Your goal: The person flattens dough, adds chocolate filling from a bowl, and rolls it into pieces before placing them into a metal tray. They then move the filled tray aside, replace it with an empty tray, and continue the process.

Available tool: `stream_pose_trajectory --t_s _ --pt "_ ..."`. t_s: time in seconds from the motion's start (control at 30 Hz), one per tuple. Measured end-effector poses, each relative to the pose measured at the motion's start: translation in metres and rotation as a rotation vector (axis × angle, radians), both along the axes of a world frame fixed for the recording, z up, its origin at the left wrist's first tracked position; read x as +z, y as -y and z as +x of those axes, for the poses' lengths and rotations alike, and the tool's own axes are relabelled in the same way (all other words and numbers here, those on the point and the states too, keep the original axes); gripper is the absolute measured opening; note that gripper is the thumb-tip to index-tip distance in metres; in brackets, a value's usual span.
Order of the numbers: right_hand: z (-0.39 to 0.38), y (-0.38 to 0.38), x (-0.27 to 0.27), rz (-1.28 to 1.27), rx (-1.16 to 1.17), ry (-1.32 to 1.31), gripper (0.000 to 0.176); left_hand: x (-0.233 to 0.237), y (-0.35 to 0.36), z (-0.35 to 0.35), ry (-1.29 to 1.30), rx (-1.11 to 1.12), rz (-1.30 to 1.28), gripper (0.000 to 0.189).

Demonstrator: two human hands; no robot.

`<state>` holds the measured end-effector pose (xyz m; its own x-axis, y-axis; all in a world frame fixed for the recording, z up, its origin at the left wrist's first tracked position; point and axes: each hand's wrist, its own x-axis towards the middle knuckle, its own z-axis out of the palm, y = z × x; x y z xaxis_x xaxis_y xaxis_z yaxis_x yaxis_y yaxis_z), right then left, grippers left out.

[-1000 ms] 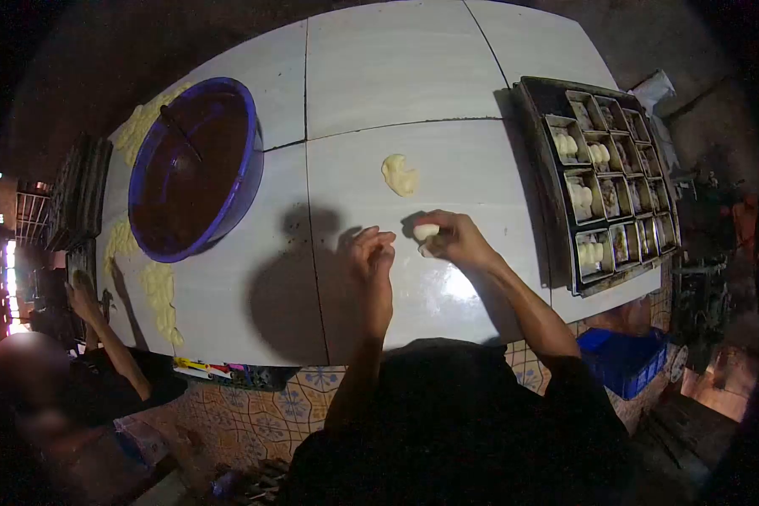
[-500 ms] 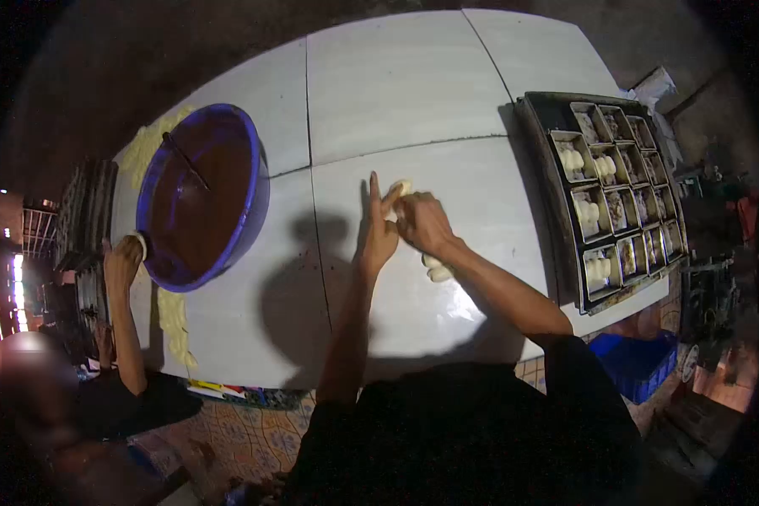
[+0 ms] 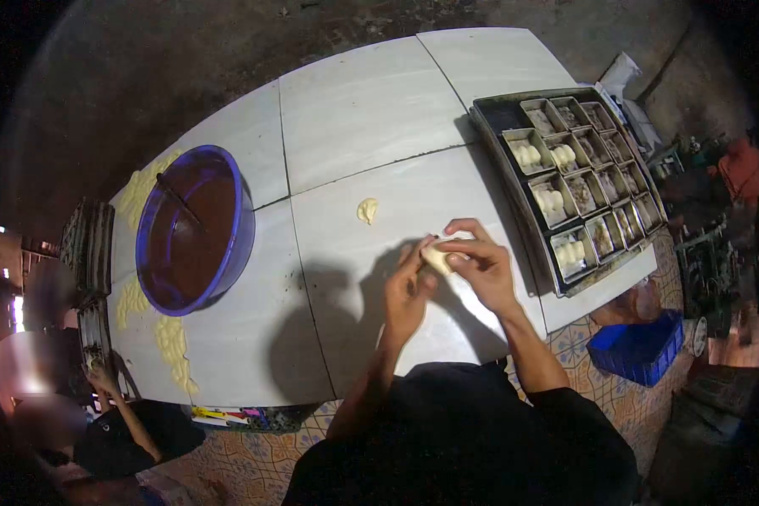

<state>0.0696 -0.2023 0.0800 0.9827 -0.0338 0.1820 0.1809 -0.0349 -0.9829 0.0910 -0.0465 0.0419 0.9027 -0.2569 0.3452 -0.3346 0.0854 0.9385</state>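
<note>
Near the table's front middle, my left hand (image 3: pixel 408 291) and my right hand (image 3: pixel 486 268) come together around a pale roll of dough (image 3: pixel 438 258). The fingers of both hands are closed on it, and its lower part shows between them. A small separate dough piece (image 3: pixel 368 211) lies on the white table, above and left of my hands. To the right stands a black tray (image 3: pixel 514 116) of metal tins; several tins at its left side hold pale dough pieces (image 3: pixel 550 200).
A purple basin (image 3: pixel 243 228) with brown contents and a dark stick stands at the left, dough strips (image 3: pixel 174 350) beside it. A co-worker's arm (image 3: pixel 131 419) is at the lower left. On the floor at the right is a blue crate (image 3: pixel 637 347).
My hands have moved right and toward me and now hold dough raised between them. A small dough piece lies apart on the table. The co-worker's hand has left the basin's edge.
</note>
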Motion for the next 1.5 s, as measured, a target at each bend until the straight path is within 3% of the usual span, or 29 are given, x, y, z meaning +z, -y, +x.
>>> stream_pose_trajectory --t_s 0.07,0.1,0.13,0.23,0.27,0.33,0.37,0.4,0.43,0.53,0.57,0.6,0.67,0.73,0.77,0.83,0.87,0.93,0.97,1.03,1.1,1.13,1.2,1.23,1.3,1.33,1.4,1.47,1.5 --pt "-0.005 -0.025 -0.01 0.044 -0.049 0.046 0.027 0.003 0.003 -0.021 -0.227 0.06 -0.211 0.037" --pt "-0.008 -0.038 -0.01 0.002 -0.09 0.033 0.029 0.011 0.005 -0.026 -0.205 0.219 -0.26 0.026" --pt "-0.008 -0.045 -0.02 -0.054 -0.104 0.101 0.024 0.011 0.0 -0.03 -0.22 0.29 -0.227 0.023" --pt "0.003 -0.057 -0.041 -0.084 0.021 -0.021 0.022 -0.008 -0.014 -0.036 -0.348 0.472 -0.2 0.011" --pt "0.009 -0.061 -0.043 0.084 0.047 0.013 0.032 -0.016 -0.018 -0.038 -0.4 0.411 -0.285 0.01" --pt "0.003 -0.067 -0.028 -0.082 0.143 0.194 0.042 -0.024 -0.023 -0.043 -0.5 0.287 -0.457 0.008" --pt "-0.002 -0.076 -0.033 -0.089 0.198 0.196 0.046 -0.016 -0.033 -0.048 -0.791 0.098 -0.857 0.008" --pt "-0.004 -0.084 -0.042 -0.099 0.249 0.2 0.049 -0.02 -0.038 -0.049 -0.956 0.035 -1.052 0.02" --pt "0.001 -0.081 -0.045 -0.317 0.27 0.25 0.05 -0.023 -0.043 -0.05 -0.949 -0.019 -1.123 0.04" --pt "0.014 -0.087 -0.047 0.119 0.412 0.063 0.079 -0.021 -0.058 -0.045 -0.836 -0.313 -1.321 0.088" --pt "0.026 -0.072 -0.057 0.2 0.588 -0.227 0.115 -0.012 -0.065 -0.036 -0.771 -0.436 -1.371 0.102" --pt "0.028 -0.074 -0.07 0.325 0.519 -0.14 0.128 0.0 -0.073 -0.025 -0.741 -0.325 -1.081 0.13" --pt "0.027 -0.074 -0.072 0.272 0.501 -0.149 0.132 0.005 -0.101 0.012 -0.475 -0.488 -1.095 0.124" --pt "0.027 -0.08 -0.065 0.309 0.48 -0.191 0.129 -0.004 -0.163 0.081 -0.365 -0.096 -0.755 0.098" --pt "0.028 -0.079 -0.066 0.306 0.45 -0.182 0.129 0.017 -0.184 0.105 -0.291 0.263 -0.559 0.076" --pt "0.033 -0.073 -0.08 0.283 0.397 -0.154 0.126 0.022 -0.241 0.158 -0.303 0.689 -0.347 0.069" --pt "0.035 -0.067 -0.09 0.31 0.423 -0.158 0.118 0.001 -0.284 0.185 -0.353 0.712 0.027 0.073" --pt "0.034 -0.071 -0.097 0.528 0.429 -0.194 0.106 -0.077 -0.339 0.236 -0.499 0.687 0.373 0.09" --pt "0.035 -0.072 -0.102 0.539 0.444 -0.183 0.101 -0.094 -0.353 0.25 -0.574 0.667 0.547 0.102" --pt "0.038 -0.073 -0.113 0.562 0.45 -0.165 0.093 -0.051 -0.326 0.234 -0.703 0.64 0.354 0.104" --pt "0.043 -0.078 -0.122 0.588 0.451 -0.14 0.086 0.021 -0.266 0.193 -0.612 0.75 0.321 0.104" --pt "0.041 -0.08 -0.126 0.595 0.447 -0.134 0.083 0.018 -0.26 0.189 -0.43 0.862 0.56 0.102" --pt "0.043 -0.089 -0.122 0.654 0.398 -0.195 0.071 0.024 -0.22 0.158 -0.284 1.059 0.763 0.093" --pt "0.044 -0.092 -0.116 0.705 0.391 -0.274 0.067 0.003 -0.214 0.142 -0.469 0.639 0.108 0.087" --pt "0.049 -0.097 -0.099 0.767 0.366 -0.517 0.06 -0.018 -0.179 0.1 -0.687 0.146 -0.599 0.076" --pt "0.049 -0.102 -0.092 0.92 0.373 -0.609 0.053 -0.015 -0.145 0.074 -0.765 0.122 -0.67 0.072" --pt "0.044 -0.113 -0.105 0.99 0.234 -0.718 0.034 -0.023 -0.108 0.034 -0.872 0.041 -0.892 0.063" --pt "0.033 -0.106 -0.108 0.812 0.135 -0.636 0.027 -0.021 -0.095 0.006 -0.56 0.206 -0.19 0.06" --pt "0.029 -0.103 -0.108 0.721 0.09 -0.593 0.023 -0.018 -0.09 0.0 -0.528 0.248 -0.103 0.057"
